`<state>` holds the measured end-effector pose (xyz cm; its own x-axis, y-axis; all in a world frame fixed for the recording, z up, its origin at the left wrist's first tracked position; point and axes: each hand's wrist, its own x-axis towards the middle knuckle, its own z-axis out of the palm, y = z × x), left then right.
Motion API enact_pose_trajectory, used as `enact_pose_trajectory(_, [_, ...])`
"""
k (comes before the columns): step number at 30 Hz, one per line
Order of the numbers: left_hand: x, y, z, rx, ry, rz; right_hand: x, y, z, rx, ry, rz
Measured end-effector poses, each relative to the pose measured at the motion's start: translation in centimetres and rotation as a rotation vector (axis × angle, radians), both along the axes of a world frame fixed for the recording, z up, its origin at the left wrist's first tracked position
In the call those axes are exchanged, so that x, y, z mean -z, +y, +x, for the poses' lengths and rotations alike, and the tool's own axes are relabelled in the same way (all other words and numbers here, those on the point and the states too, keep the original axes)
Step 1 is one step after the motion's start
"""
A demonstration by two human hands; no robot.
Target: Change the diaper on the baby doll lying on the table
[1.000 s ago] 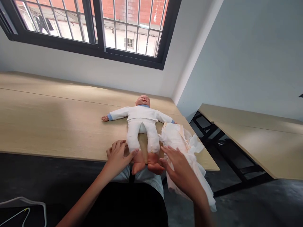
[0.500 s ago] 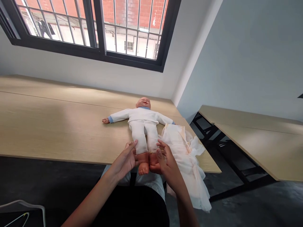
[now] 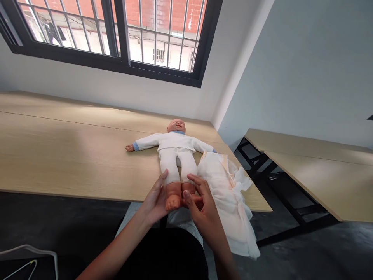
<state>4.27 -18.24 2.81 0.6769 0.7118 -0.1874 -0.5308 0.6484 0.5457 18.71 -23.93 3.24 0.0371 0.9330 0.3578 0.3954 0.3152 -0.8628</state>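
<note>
Doll (image 3: pixel 176 142): lying face up at centre of frame, head toward upper centre, bare feet (image 3: pixel 173 203) at lower centre, by near edge of worktop (image 3: pixel 96 155).
Just changed: brought in closer around both lower legs, from left and right at once; likely puts the handling at leg and foot level, upper body left alone.
Left hand (image 3: pixel 155 200): along outer side of left-of-frame leg, thumb up near trouser cuff; fingers partly hidden, curl and firm hold cannot tell.
Right hand (image 3: pixel 205 206): over the other leg and foot, fingers loosely curved and part-open, thumb apart; gripping or just touching, cannot tell.
Versus half a second ago: thumb of right hand farther in over foot, trouser cuffs a bit higher in frame.
Versus a second ago: legs closer together, no longer splayed.
White gauzy cloth (image 3: pixel 223 194): right of doll, hanging over near edge, lower right of centre.
Window (image 3: pixel 163 46): upper left, barred.
</note>
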Motion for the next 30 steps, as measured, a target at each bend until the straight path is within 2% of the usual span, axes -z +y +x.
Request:
enact_pose_trajectory(3, [-0.1,-0.2,0.2,0.025,-0.124,-0.09,-0.1,-0.6,0.0,-0.058,0.046,-0.051])
enact_pose_trajectory(5, [-0.2,0.0,0.2,-0.024,-0.181,-0.15,-0.4,-1.3,0.5,-0.102,0.032,-0.096])
enact_pose_trajectory(8, [-0.1,0.3,0.0,-0.084,-0.223,-0.186,-1.2,-2.1,2.6,-0.131,-0.07,-0.11])
enact_pose_trajectory(10, [0.1,0.6,-0.2,-0.064,-0.247,-0.157,-1.6,-1.4,5.0,-0.096,-0.206,-0.067])
enact_pose_trajectory(12, [0.2,1.1,-0.5,-0.008,-0.261,-0.103,-1.6,0.6,7.9,-0.045,-0.376,0.018])
enact_pose_trajectory(15, [-0.4,2.2,-0.7,0.091,-0.277,-0.016,-0.7,5.2,12.0,0.004,-0.625,0.125])
enact_pose_trajectory(18, [-2.0,3.5,-0.9,0.185,-0.294,0.071,0.7,9.5,14.2,-0.034,-0.916,-0.031])
enact_pose_trajectory(20, [-3.4,4.5,-0.9,0.192,-0.289,0.115,1.4,11.1,14.3,-0.108,-1.03,-0.171])
enact_pose_trajectory(22, [-4.9,5.4,-0.8,0.169,-0.273,0.143,2.0,11.5,13.3,-0.2,-1.07,-0.245])
enact_pose_trajectory(26, [-7.6,7.1,0.1,0.139,-0.244,0.19,2.2,10.3,9.5,-0.331,-1.036,-0.265])
enact_pose_trajectory(30, [-9.2,7.9,1.6,0.119,-0.259,0.214,2.0,9.8,5.0,-0.397,-0.973,-0.278])
